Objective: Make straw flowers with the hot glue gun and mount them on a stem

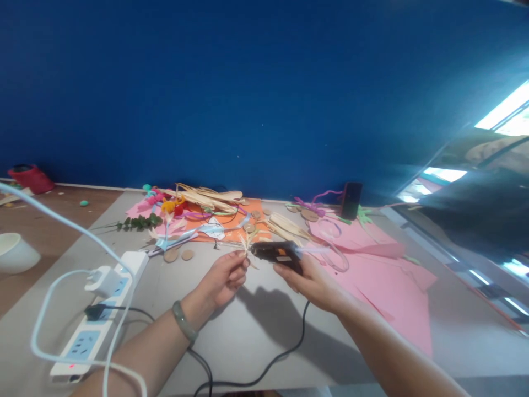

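My left hand [225,275] is raised over the grey table [256,325], fingers pinched on a small bunch of pale dried straw [247,241]. A green bangle sits on that wrist. My right hand [312,281] grips a black glue gun [276,252] with an orange label, its nozzle pointing left at the straw. The gun's black cord [285,350] trails down toward the table's near edge.
A white power strip [97,314] with plugs and a white cable lies at the left. Pink paper sheets [384,275] spread to the right. Orange paper, straw strips, pipe cleaners, wooden discs and a green sprig [138,222] lie by the blue wall. A dark phone [351,200] stands upright.
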`<act>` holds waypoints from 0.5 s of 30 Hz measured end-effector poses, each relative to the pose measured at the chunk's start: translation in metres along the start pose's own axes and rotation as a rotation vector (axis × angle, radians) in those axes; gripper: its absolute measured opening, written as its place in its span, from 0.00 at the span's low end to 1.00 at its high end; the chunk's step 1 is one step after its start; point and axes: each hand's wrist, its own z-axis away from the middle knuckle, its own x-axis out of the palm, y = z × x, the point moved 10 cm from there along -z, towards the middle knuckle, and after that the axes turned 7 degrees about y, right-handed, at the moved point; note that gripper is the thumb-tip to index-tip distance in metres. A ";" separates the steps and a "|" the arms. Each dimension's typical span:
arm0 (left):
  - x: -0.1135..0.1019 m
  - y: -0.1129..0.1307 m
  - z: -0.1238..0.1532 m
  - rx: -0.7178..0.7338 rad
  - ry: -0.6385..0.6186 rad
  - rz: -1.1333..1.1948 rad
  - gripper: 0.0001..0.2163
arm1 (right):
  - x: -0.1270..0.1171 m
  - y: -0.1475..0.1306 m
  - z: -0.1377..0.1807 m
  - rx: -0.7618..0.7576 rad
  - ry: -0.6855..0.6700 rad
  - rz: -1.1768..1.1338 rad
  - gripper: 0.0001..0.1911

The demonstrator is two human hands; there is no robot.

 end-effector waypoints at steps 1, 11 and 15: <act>0.000 0.000 0.000 -0.001 0.005 -0.004 0.07 | 0.000 0.000 0.000 -0.002 0.007 0.000 0.14; -0.001 0.001 0.001 0.005 0.014 -0.029 0.08 | 0.000 0.008 0.001 0.024 -0.031 0.094 0.16; 0.000 0.001 0.001 0.000 0.007 -0.023 0.07 | -0.001 0.008 0.000 0.020 -0.015 0.089 0.16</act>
